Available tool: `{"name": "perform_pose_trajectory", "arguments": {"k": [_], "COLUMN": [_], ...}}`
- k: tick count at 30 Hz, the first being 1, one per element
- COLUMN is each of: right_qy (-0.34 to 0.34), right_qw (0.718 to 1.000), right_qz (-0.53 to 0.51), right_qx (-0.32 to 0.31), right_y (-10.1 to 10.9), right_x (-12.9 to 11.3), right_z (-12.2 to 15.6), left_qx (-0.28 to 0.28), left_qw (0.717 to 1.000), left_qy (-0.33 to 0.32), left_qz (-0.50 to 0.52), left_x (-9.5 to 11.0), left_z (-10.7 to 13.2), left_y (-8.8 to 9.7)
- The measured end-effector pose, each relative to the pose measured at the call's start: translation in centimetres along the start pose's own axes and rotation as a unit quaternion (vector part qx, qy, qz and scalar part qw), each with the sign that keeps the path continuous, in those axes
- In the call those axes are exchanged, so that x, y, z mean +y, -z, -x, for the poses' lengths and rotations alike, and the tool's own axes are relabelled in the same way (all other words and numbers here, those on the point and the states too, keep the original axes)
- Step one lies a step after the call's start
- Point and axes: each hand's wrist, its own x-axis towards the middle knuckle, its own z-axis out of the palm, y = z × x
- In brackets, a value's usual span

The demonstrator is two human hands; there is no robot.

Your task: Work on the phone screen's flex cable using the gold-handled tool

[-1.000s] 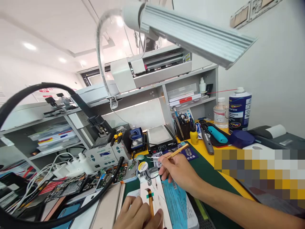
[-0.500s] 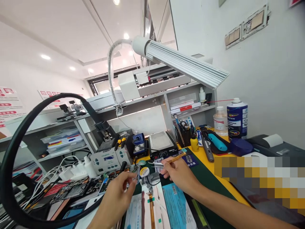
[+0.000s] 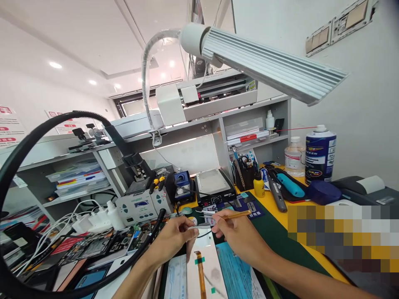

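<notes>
Hanging over the bench is a big lamp (image 3: 268, 62), green mat (image 3: 274, 232) below, white screen (image 3: 202, 270) flat on it. Left hand (image 3: 173, 241) pinches a small strip (image 3: 197, 226) just above that screen; right hand (image 3: 240, 234) grips a pen (image 3: 235, 215) and tweezers (image 3: 207, 214)

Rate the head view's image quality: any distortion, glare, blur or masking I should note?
Head view: strong wide-angle bending curves the shelf and black hose; ceiling lights blow out white but the desk lamp stays readable; both hands, left hand and right hand, are sharp; a pixelated mosaic masks the bench at right.
</notes>
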Motion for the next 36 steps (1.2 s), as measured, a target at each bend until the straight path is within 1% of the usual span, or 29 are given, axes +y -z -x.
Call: {"name": "perform_pose_trajectory", "arguments": {"k": [4, 9, 15, 19, 23, 26, 31, 36], "right_qy": [-0.014, -0.021, -0.021, -0.014, -0.009, -0.005, 0.002, 0.007], "right_qw": [1.000, 1.000, 0.999, 0.999, 0.999, 0.999, 0.997, 0.995], "right_qz": [0.003, 0.010, 0.027, 0.035, 0.040, 0.049, 0.067, 0.096], "right_qx": [0.015, 0.010, 0.013, 0.019, 0.020, 0.021, 0.027, 0.029], "right_y": [0.1, 0.1, 0.1, 0.1, 0.1, 0.2, 0.1, 0.2], "right_x": [-0.3, 0.0, -0.6, -0.8, -0.4, -0.4, -0.3, 0.8], "right_z": [0.0, -0.1, -0.1, -0.1, 0.1, 0.2, 0.2, 0.0], "left_qx": [0.027, 0.061, 0.075, 0.095, 0.133, 0.145, 0.146, 0.191], "left_qw": [1.000, 0.998, 0.996, 0.995, 0.990, 0.989, 0.987, 0.977], "left_qy": [-0.001, -0.004, 0.000, -0.001, 0.008, 0.004, -0.021, -0.026], "left_qz": [0.003, -0.024, -0.043, -0.040, -0.037, -0.034, -0.058, -0.085], "left_x": [0.2, 0.2, -0.5, -0.6, -0.2, 0.3, 1.0, 0.8], "left_z": [0.0, 0.0, 0.0, 0.2, 0.8, 1.2, 2.3, 3.6], "left_y": [0.1, 0.0, -0.2, 0.4, 1.3, 1.7, 1.9, 1.6]}}
